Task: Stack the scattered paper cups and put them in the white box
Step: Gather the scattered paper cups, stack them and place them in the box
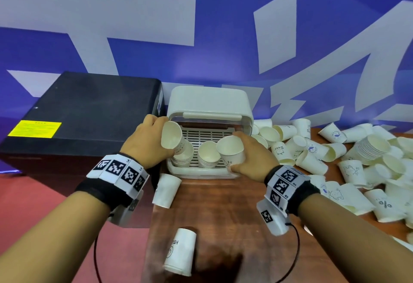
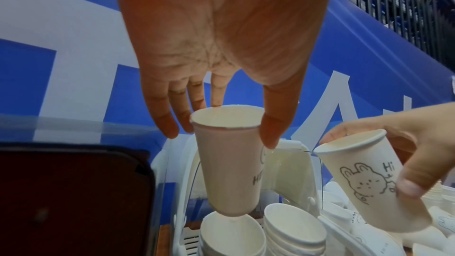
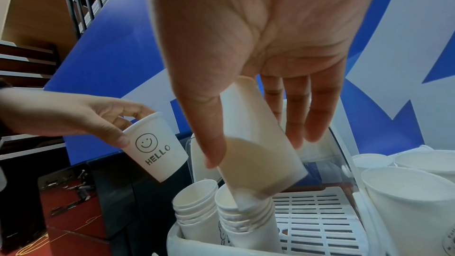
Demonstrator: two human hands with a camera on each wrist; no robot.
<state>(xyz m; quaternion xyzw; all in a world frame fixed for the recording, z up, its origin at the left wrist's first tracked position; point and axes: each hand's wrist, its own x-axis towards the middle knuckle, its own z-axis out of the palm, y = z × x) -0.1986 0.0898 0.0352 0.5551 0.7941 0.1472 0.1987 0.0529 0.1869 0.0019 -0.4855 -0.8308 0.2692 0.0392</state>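
A: The white box (image 1: 210,101) is standing open on the surface (image 1: 214,204), with two stacks (image 1: 209,154) inside.

B: The left hand (image 1: 147,141) is gripping the HELLO cup (image 1: 173,137) directly above the left stack, base down. The right hand (image 1: 252,155) is clamping the rabbit cup (image 1: 231,149), tilted, beside the right stack.

Black case, blue backdrop.
To my left sat a black case (image 1: 85,112) with a yellow label (image 1: 34,129), resting beside the wooden table (image 1: 219,211); behind ran a blue banner (image 1: 223,36) with big white lettering, red floor (image 1: 55,226) below.
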